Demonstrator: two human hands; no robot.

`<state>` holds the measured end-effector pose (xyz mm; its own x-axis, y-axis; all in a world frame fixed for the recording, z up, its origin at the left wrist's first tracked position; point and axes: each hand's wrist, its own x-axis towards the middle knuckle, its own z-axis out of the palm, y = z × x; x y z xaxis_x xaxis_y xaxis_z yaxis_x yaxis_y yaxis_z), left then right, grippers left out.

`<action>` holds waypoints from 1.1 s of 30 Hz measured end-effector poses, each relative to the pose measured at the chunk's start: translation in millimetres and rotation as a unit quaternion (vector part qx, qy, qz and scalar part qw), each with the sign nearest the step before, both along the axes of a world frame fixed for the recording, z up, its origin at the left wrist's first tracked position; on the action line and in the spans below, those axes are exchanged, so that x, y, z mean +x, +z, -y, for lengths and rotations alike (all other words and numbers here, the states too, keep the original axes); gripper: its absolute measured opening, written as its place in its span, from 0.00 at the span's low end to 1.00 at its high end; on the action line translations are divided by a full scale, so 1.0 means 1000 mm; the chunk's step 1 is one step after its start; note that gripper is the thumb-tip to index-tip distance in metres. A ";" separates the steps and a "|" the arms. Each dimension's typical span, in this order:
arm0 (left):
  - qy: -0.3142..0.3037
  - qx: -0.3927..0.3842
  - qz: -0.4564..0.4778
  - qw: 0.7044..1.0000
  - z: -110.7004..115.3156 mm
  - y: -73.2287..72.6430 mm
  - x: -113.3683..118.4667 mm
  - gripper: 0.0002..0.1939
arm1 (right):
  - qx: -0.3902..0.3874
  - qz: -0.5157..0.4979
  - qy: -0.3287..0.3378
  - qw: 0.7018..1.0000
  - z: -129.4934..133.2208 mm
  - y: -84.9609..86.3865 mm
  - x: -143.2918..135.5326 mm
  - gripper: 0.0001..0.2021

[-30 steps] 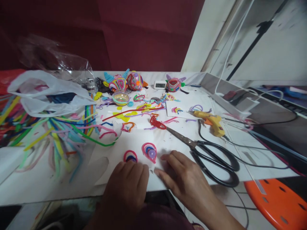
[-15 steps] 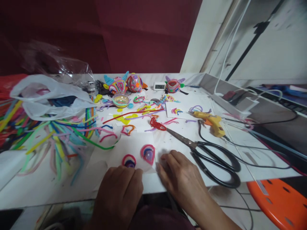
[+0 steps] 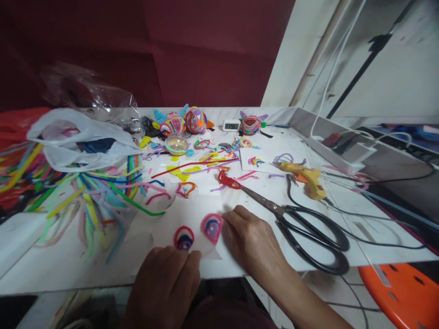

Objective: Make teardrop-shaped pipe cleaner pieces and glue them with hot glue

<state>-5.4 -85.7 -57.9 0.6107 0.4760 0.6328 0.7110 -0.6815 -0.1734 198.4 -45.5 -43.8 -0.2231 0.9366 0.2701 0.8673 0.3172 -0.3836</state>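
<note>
Both grips hard to read

Your left hand [image 3: 166,278] curls below the round loop [image 3: 184,237], fingertips hidden; whether its grip holds the paper [image 3: 192,208], I cannot tell. Your right hand [image 3: 252,235], its grip equally unclear, sits beside the teardrop loop [image 3: 211,228], nearer than half a second ago. Both loops lie on the paper.

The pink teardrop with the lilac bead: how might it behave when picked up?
The pink teardrop likely feels light, judging by its thin, strip-like outline. Its shiny, rounded lilac bead may be slippery. Lying flat, the teardrop seems unlikely to roll.
</note>
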 end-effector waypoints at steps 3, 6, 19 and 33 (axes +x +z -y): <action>0.014 -0.003 0.001 1.000 0.000 -0.002 -0.003 0.08 | -0.013 0.002 0.003 1.000 0.000 -0.001 0.003 0.10; 0.014 -0.004 0.005 1.000 0.000 -0.006 -0.005 0.08 | -0.025 0.002 0.005 1.000 -0.001 -0.001 0.004 0.11; 0.025 -0.010 0.037 0.999 0.002 -0.007 -0.003 0.06 | -0.005 -0.006 -0.036 0.999 -0.012 0.007 0.006 0.14; 0.054 -0.034 0.091 0.994 -0.002 -0.003 -0.007 0.07 | -0.290 -0.374 0.018 0.881 -0.039 0.013 -0.005 0.17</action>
